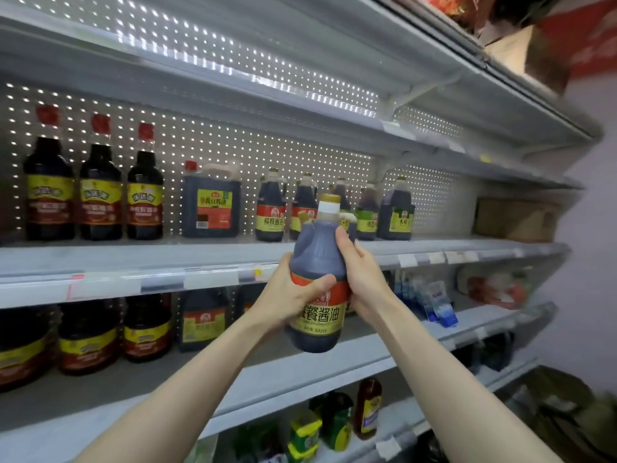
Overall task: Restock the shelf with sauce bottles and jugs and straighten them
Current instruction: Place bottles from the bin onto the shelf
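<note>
Left grip (287, 295) and right grip (362, 279) clasp the sauce bottle (317, 252) before the shelf (133, 259); it looks heavy and smooth (likely slippery), best supported low

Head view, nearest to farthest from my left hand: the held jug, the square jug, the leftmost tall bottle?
1. Held jug, gripped in the left hand.
2. Square jug, on the shelf, up-left.
3. Leftmost tall bottle, far left end.
</note>
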A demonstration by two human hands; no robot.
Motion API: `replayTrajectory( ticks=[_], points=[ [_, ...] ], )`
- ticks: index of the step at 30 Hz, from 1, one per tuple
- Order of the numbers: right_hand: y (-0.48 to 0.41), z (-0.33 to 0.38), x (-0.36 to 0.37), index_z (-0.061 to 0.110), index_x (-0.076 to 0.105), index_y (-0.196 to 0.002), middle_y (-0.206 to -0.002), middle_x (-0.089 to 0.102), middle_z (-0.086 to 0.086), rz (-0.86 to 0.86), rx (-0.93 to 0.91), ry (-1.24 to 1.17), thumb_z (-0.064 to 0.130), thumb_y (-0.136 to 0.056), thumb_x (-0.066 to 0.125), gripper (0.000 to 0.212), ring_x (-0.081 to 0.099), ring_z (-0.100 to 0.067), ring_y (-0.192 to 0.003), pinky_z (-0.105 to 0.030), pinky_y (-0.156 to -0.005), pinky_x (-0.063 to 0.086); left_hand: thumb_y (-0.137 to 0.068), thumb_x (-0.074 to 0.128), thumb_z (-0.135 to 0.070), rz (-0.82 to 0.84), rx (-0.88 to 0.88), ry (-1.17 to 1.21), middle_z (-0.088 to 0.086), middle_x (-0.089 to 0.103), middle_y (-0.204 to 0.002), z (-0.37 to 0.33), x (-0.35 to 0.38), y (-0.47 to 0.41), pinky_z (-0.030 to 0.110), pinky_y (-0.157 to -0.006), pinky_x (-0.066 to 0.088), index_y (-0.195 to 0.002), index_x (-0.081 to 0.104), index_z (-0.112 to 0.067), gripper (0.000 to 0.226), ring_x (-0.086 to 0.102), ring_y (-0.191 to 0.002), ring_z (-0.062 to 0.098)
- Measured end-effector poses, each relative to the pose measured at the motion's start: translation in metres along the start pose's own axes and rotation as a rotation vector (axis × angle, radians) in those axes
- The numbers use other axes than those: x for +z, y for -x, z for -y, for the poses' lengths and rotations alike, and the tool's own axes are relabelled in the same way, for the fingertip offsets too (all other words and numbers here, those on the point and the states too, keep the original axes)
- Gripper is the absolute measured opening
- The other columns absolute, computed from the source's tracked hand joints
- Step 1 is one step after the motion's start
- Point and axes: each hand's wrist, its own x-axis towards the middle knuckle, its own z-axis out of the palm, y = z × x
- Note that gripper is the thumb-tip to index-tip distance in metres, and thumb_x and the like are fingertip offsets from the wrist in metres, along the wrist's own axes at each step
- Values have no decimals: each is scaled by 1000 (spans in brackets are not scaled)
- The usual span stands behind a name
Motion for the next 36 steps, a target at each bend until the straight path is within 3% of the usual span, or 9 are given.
replayTrajectory(
  ticks=[4, 9, 14, 17, 21, 27, 29, 32, 36],
  points=[
    [-45, -2, -23, 24, 63, -110, -108, 73, -5, 31, -18, 42, 45, -95, 51, 29, 70, -23, -99, -39, -86, 56, -79, 74, -17, -30, -6, -7, 0, 66, -102, 13, 10, -45, 14, -59, 51, -118, 45, -16, 49, 68, -79, 3],
    [-89, -7, -47, 26, 62, -110, -105, 73, 1, 109, -33, 75, 47, -96, 47, 30, 71, -14, -93, -28, -73, 57, -63, 86, -37, -69, 23, -38, 2, 64, -113, 28, 15, -90, 26, -76, 55, -125, 42, -18, 78, 66, -98, 13],
    [-138, 0, -65, 20, 61, -111, -111, 71, -5, 154, -69, 77, 47, -95, 48, 33, 69, -22, -101, -40, -89, 55, -74, 81, -30, -145, 54, -76, 3, 65, -113, 29, 26, -136, 20, -69, 54, -125, 44, -17, 64, 67, -96, 11],
    [-173, 8, -81, 20, 62, -110, -107, 72, -5, 192, -107, 69, 47, -95, 49, 33, 70, -22, -97, -38, -82, 57, -65, 83, -40, -186, 74, -96, 2, 66, -111, 28, 37, -169, 24, -74, 54, -124, 45, -17, 73, 67, -98, 14],
    [-226, 8, -110, 28, 61, -104, -100, 73, 1, 268, -146, 40, 50, -94, 48, 28, 71, -19, -93, -36, -78, 57, -71, 81, -38, -251, 89, -150, 2, 64, -116, 35, 55, -218, 28, -80, 52, -125, 43, -18, 69, 64, -102, 13],
    [-304, -8, -131, 16, 62, -116, -108, 72, -5, 347, -141, 60, 56, -87, 53, 50, 69, -24, -99, -46, -92, 54, -53, 82, -60, -343, 67, -196, 4, 66, -118, 62, 66, -279, 46, -93, 53, -131, 44, -19, 96, 66, -106, 20],
    [-326, -17, -137, 19, 63, -110, -106, 73, -5, 373, -135, 53, 55, -90, 52, 43, 69, -24, -98, -46, -91, 54, -56, 83, -58, -357, 39, -220, 3, 65, -120, 68, 68, -294, 45, -93, 53, -131, 43, -20, 93, 65, -106, 19],
    [-353, -31, -143, 24, 62, -105, -106, 72, -4, 400, -125, 50, 54, -93, 49, 35, 69, -22, -97, -44, -90, 55, -73, 78, -39, -386, 7, -239, 2, 62, -118, 79, 69, -314, 30, -84, 53, -126, 41, -20, 68, 63, -104, 15],
    [-371, -41, -138, 15, 60, -105, -105, 71, -8, 385, -105, 61, 56, -91, 50, 45, 69, -24, -95, -43, -86, 56, -81, 72, -29, -445, -8, -264, -4, 63, -108, 87, 64, -328, 20, -70, 49, -120, 41, -21, 50, 63, -96, 8]
  ],
)
